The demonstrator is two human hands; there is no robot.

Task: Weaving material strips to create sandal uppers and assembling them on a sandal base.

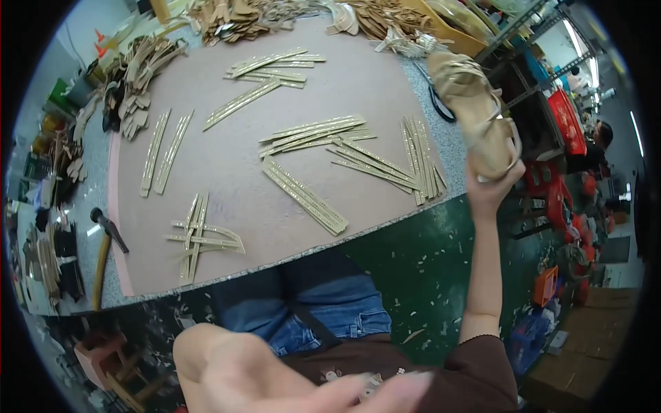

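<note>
Blurred left hand cut off at the lower edge, its grip impossible to tell, right hand clasping a beige sandal near the bench's right edge, some fingers hidden, gold strips lying loose, far scrap piles cropped.

Left hand: motion-blurred, cut by lower edge; grip unreadable. Right hand: some fingers hidden by sandal. Overlapping gold strips: lower ones partly covered, count uncertain. Tan offcut pile: cropped at top edge.
</note>
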